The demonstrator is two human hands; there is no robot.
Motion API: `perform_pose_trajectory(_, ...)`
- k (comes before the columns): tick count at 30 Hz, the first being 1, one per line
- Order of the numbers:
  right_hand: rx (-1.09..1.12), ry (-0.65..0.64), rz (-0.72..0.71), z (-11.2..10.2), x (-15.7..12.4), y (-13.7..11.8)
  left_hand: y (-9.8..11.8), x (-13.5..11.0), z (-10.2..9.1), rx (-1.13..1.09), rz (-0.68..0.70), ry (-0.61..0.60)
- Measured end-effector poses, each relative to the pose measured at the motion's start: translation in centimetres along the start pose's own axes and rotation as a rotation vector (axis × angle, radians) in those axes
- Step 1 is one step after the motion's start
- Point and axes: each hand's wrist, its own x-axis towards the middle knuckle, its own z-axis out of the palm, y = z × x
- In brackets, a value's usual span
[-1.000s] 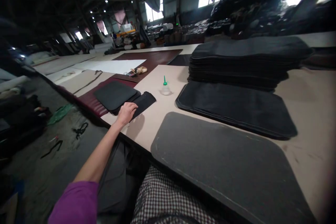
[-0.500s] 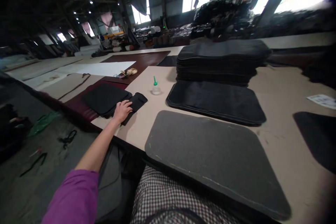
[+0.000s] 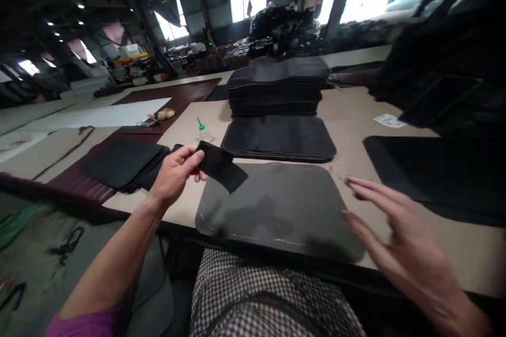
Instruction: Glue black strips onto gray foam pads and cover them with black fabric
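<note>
Pinched between the thumb and fingers of my left hand is a small black strip of material, raised over the left part of a grey mat. That mat lies flat at the table's front edge, a round-cornered rectangle with pale marks along its near side. My right hand hovers beside the mat's right end, fingers stretched and apart, holding nothing. Left of my left hand lies a pile of black pieces, partly covered by the hand.
Behind the grey mat are a low stack of black mats and a taller stack. A clear bottle with a green nozzle stands left of them. Another black sheet and a white paper label lie to the right.
My left hand has lifted a black strip from the left pile and brought it right, over the grey mat. My right hand has come into view. The view has turned right.
</note>
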Motion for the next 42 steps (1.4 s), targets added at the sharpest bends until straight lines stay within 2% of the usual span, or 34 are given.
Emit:
perform_pose_trajectory(2,0.060,-0.136,-0.164,1.4,0.5,-1.3,0.3,-1.8,4.1,-0.139,-0.147,-0.189)
perform_pose_trajectory(5,0.153,-0.302,-0.329,2.7,1.0,-3.2,-1.0,-4.7,9.1,-0.292,-0.375,-0.450)
perform_pose_trajectory(7,0.256,-0.353,-0.409,2.7,0.5,-4.1,-2.3,-6.3,11.6,-0.346,-0.487,-0.588)
perform_pose_trajectory(9,0.410,-0.379,-0.432,2.2,-0.7,-4.7,-3.3,-7.2,13.3,-0.268,-0.488,-0.743)
perform_pose_trajectory(11,0.597,-0.407,-0.286,1.6,-2.2,-5.1,-3.4,-7.5,14.2,-0.053,-0.361,-0.863)
perform_pose_trajectory(13,0.685,-0.436,0.036,1.2,-3.7,-5.5,-2.9,-7.1,14.6,0.135,-0.262,-0.883)
perform_pose_trajectory(15,0.657,-0.475,0.352,1.2,-4.7,-5.7,-2.3,-6.3,14.7,0.127,-0.322,-0.858)
perform_pose_trajectory(16,0.632,-0.498,0.456,1.3,-5.0,-5.7,-2.1,-6.0,14.7,0.066,-0.391,-0.870)
perform_pose_trajectory(18,0.629,-0.535,0.562,1.8,-5.3,-5.5,-2.1,-5.3,14.8,-0.054,-0.504,-0.906)
perform_pose_trajectory(20,0.630,-0.530,0.639,2.5,-5.3,-5.1,-2.6,-4.8,14.9,-0.087,-0.543,-0.896)
perform_pose_trajectory(24,0.580,-0.504,0.780,3.5,-5.4,-4.2,-3.8,-3.8,15.3,-0.083,-0.595,-0.893)
perform_pose_trajectory(27,0.594,-0.494,0.836,3.8,-5.7,-3.4,-4.0,-3.1,15.9,0.019,-0.607,-0.920)
perform_pose_trajectory(29,0.633,-0.457,0.869,3.9,-6.2,-2.9,-4.2,-2.2,16.6,0.134,-0.550,-0.894)
perform_pose_trajectory(32,0.702,-0.403,0.969,4.0,-7.2,-2.3,-5.5,0.6,17.6,0.312,-0.364,-0.806)
perform_pose_trajectory(34,0.703,-0.358,1.035,4.0,-8.2,-2.0,-7.2,3.3,18.3,0.446,-0.208,-0.734)
perform_pose_trajectory(38,0.564,-0.271,1.115,4.4,-9.8,-1.3,-11.5,8.4,19.6,0.800,0.137,-0.626)
perform_pose_trajectory(42,0.524,-0.295,1.139,5.2,-9.7,-0.7,-14.1,11.0,21.0,1.070,0.365,-0.561)
